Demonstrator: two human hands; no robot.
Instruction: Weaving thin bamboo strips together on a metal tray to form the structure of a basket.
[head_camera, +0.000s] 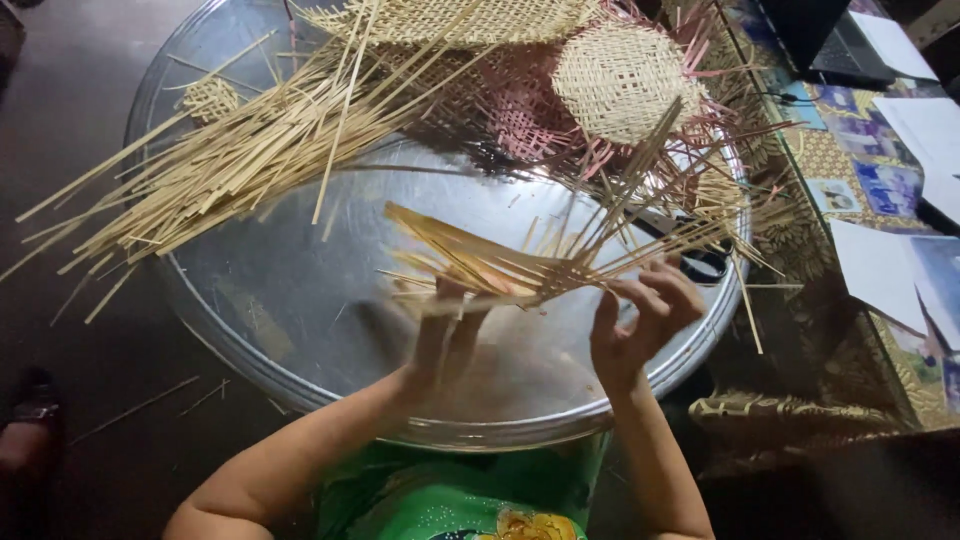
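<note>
Both hands (540, 330) blur beneath the half-woven strips (500, 265).

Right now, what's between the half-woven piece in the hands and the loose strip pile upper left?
Head view: only bare metal tray between the half-woven piece and the strip pile.

home craft corner | woven mats (622, 78) | cane strips (230, 160) | metal tray (300, 310)

Loose strips (230, 160) lie left on the tray (300, 320), woven mats (620, 80) behind.
</note>
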